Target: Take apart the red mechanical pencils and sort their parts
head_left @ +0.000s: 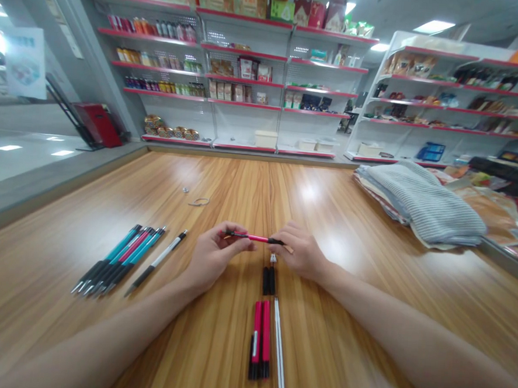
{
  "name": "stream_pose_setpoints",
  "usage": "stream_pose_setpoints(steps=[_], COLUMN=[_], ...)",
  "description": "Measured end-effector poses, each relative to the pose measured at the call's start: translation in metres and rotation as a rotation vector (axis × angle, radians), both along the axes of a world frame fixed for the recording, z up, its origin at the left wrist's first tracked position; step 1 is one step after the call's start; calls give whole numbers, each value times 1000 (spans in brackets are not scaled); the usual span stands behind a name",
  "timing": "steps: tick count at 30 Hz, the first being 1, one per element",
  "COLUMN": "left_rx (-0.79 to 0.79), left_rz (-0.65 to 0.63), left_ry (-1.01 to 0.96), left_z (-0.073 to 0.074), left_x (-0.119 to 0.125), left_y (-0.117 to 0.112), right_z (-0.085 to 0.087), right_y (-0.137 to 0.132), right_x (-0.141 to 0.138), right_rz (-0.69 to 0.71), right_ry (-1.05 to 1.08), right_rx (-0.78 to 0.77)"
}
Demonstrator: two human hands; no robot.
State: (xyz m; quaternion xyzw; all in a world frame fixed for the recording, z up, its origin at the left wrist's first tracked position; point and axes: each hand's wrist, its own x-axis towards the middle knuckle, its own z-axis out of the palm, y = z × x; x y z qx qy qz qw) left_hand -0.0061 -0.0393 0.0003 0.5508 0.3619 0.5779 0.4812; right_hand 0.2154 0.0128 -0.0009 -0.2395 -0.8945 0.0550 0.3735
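A pink and black pen (257,238) lies level between my two hands, just above the table. My left hand (215,251) pinches its left end, and my right hand (302,250) grips the black part at its right end. Below my right hand are small silvery tips (273,257) and black grip sleeves (269,280). Nearer me lie pink pen barrels (266,332) with black ends, beside thin white refills (279,350). Left of my left hand rests a white and black pen (157,262), with a row of teal and pink pens (118,260) beyond it.
A looped strip (199,202) and a small silvery piece (185,189) lie farther back on the wooden table (242,181). Folded striped cloth (425,201) is stacked at the right, near plastic packages (486,208). Shelves of goods (248,79) stand behind the table.
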Motion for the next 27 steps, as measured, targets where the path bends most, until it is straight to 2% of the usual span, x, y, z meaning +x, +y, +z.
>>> stream_pose_setpoints(steps=[7,11,19,27], left_rx=[-70,-72,-82,-112], left_rz=[30,20,88,131], left_ry=[-44,-7,15,78], left_z=[-5,-4,-8,-4], left_x=[-1,0,-5,-3], left_y=[7,5,9,6], right_z=[0,-1,-2,-3], right_y=[4,3,2,4], right_x=[17,15,15,15], right_rz=[-105,-89,-113,-120], right_ry=[16,-8,-6,8], right_rx=[-16,-33,-97,-99])
